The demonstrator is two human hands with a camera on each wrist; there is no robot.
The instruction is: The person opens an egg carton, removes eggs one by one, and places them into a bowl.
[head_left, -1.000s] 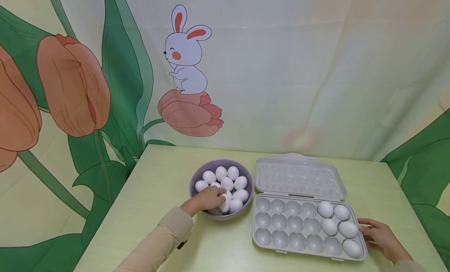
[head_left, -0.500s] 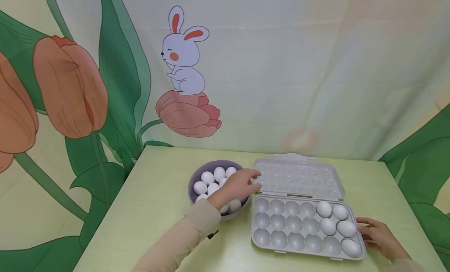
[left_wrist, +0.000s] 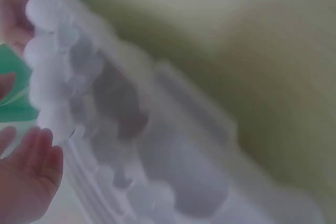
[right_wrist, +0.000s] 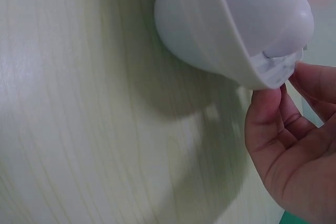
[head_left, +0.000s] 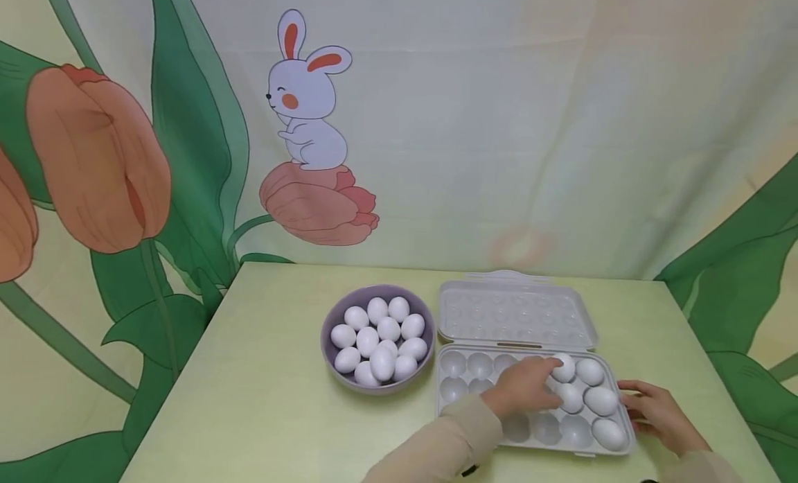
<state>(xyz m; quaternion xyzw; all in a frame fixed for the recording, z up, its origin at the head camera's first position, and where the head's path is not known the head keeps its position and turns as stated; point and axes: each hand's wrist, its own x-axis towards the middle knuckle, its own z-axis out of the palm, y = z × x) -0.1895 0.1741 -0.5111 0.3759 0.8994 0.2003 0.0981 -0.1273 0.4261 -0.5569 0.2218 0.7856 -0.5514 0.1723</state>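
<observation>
A grey plastic egg carton (head_left: 446,438) lies open on the table, with several white eggs (head_left: 601,400) in the cups at its right end. My left hand (head_left: 526,386) is over the carton, fingers apart beside the egg (head_left: 563,367) in the back row. In the left wrist view, the left hand's fingers (left_wrist: 39,156) are spread near the eggs, and I see nothing held. At the carton's right end my right hand (head_left: 657,414) grips the edge. The right wrist view shows its curled fingers (right_wrist: 265,111) at the carton's rim.
Left of the carton stands a purple-grey bowl (head_left: 328,362) with several white eggs. The carton's clear lid (head_left: 517,313) is folded back behind it. A printed fabric backdrop (head_left: 436,123) hangs behind the light table (head_left: 262,400).
My left hand has left the bowl, moving right with fingers apart to the eggs in the carton. The eggs in the carton look the same. My right hand has stayed at the carton's edge.
</observation>
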